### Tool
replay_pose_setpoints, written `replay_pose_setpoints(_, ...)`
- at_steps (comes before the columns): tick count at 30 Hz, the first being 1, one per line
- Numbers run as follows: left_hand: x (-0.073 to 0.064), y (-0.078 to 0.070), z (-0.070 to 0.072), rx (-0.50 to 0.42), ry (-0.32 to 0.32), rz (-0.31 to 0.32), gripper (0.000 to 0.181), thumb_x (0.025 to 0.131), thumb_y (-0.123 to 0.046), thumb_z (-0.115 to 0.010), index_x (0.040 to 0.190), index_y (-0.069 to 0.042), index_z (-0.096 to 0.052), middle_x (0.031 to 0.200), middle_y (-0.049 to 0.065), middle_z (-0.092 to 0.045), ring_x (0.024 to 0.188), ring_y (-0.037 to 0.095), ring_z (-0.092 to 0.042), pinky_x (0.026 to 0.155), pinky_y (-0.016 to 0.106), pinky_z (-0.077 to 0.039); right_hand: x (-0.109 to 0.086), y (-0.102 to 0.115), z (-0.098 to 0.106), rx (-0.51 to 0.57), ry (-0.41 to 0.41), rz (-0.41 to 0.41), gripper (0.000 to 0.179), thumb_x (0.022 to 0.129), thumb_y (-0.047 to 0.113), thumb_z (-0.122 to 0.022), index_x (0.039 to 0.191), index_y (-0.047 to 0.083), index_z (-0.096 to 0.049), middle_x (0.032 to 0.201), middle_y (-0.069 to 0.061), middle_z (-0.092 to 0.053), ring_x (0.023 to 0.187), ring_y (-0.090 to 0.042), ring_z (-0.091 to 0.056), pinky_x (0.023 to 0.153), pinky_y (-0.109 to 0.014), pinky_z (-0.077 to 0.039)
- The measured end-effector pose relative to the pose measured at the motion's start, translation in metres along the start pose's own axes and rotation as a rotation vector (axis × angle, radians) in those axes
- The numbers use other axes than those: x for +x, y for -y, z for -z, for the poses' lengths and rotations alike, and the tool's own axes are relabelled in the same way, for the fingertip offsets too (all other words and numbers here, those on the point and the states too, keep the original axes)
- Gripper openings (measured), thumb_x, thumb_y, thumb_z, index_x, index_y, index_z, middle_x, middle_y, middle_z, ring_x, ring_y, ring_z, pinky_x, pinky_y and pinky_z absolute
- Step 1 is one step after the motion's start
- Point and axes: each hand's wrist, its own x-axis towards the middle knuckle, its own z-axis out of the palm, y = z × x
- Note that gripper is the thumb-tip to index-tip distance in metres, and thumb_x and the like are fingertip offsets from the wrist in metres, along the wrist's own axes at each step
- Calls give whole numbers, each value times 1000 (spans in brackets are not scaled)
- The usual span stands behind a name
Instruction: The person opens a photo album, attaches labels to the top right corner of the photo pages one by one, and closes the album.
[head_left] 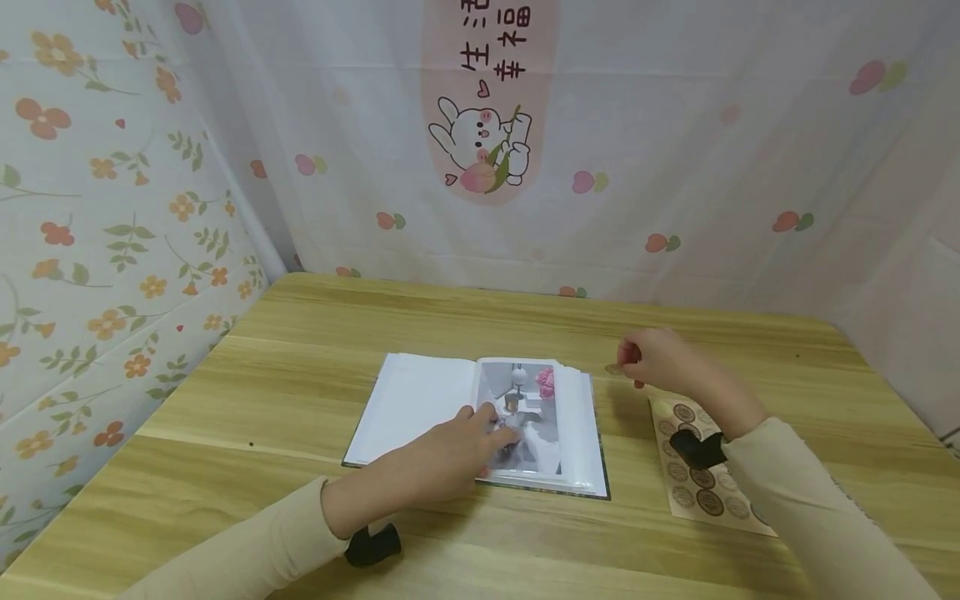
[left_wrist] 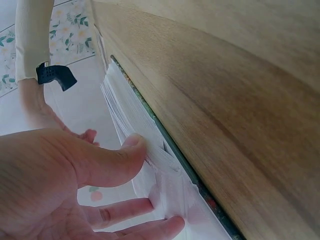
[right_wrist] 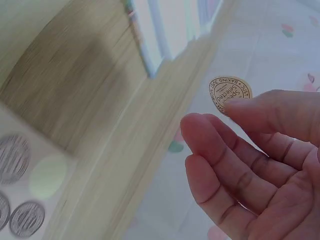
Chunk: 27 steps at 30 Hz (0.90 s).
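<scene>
White floral cloth [head_left: 112, 208] on left side; paler cloth [head_left: 630, 125] with rabbit print and Chinese characters hangs behind. Wood-grain tabletop [head_left: 292, 350] below. Album [head_left: 423, 392] lies open flat near tabletop's middle, dark green cover edge showing, left page blank white. Sheet [head_left: 686, 492] of round brown stickers flat to the album's right, apart from it, partly hidden by the right forearm; one pale blank round on it in the right wrist view. Cream sleeves [head_left: 255, 542] on both arms.

Left hand [head_left: 450, 450] on album's right page: grip loose and spread, not closed around anything; fingers rest over the photo, thumb against the page edges in the left wrist view. Right hand [head_left: 663, 362] is up near the sheet's far edge, grip pinched small, thumb on the sticker's edge, the other fingers bent.

Photo [head_left: 542, 450] in the right page: grey room, pink flowers upper right, lower part partly covered by the left hand. Black wrist mount [head_left: 372, 546] at each wrist. Sticker [right_wrist: 229, 90]: round, tan, dark print, "BAKING JUST" and "Selected" readable; off the sheet, right of album's far right corner, touching neither.
</scene>
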Motion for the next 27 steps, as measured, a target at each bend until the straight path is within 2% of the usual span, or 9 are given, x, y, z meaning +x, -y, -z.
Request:
replay_pose_setpoints(10, -2, 1, -1, 5, -6, 0, 45, 86, -22, -66, 129, -21, -51, 120, 9, -49, 94, 19, -51, 68, 24, -51, 25, 24, -17, -94, -38, 140, 7, 87, 5, -62, 82, 2, -57, 72, -4, -55, 65, -15, -47, 58, -27, -40)
replay_pose_setpoints(18, -1, 1, -1, -3, -6, 4, 44, 87, -23, -64, 129, -22, -50, 121, 8, -49, 94, 18, -50, 70, 24, -51, 42, 41, -30, -122, 19, 107, 3, 92, 2, -53, 92, 0, -55, 83, -8, -58, 74, -20, -51, 65, -29, -45)
replay_pose_setpoints(22, -1, 1, 0, -8, -5, 8, 43, 87, -23, -64, 128, -22, -51, 120, 8, -49, 95, 19, -50, 70, 25, -51, 47, 45, -35, -141, 2, 130, 4, 92, 1, -51, 92, 0, -54, 84, -8, -57, 77, -20, -51, 67, -30, -45)
replay_pose_setpoints(27, -1, 2, -2, -8, -8, 0, 44, 87, -22, -65, 128, -21, -51, 120, 9, -49, 94, 19, -50, 71, 25, -51, 50, 47, -41, -140, 7, 116, 6, 93, -2, -47, 93, 2, -52, 87, -9, -55, 80, -21, -50, 68, -30, -45)
